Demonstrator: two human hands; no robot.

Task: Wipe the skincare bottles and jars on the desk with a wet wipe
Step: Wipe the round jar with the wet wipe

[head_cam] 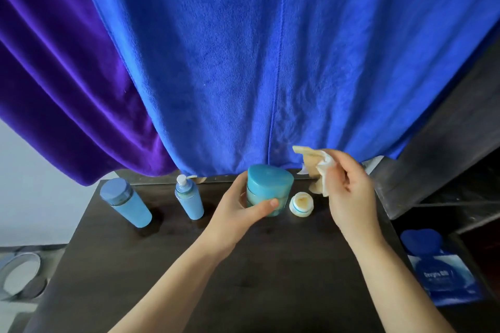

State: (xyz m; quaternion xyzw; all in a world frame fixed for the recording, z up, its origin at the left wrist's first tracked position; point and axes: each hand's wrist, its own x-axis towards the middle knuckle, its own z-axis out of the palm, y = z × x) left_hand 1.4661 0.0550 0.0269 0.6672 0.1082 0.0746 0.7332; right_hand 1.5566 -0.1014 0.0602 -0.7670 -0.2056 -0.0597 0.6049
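**Jar in hand, wipe poised**

Dark desk (243,278) w/ two blue bottles at left. Teal-lidded jar (269,189) mid-desk, back edge; left hand (243,211) grips it, fingers and thumb curled round the body. Right hand (349,189) just beside, fingers pinching the bunched wet wipe (319,167), apart from the lid. Small cream jar (301,204) sits between. Step, prob.: wiping this jar. Next: bring wipe onto lid, keep jar steady.

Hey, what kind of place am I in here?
Probably a dressing table at home: a dark desk with skincare bottles and a teal jar, and blue and purple cloths draped behind it.
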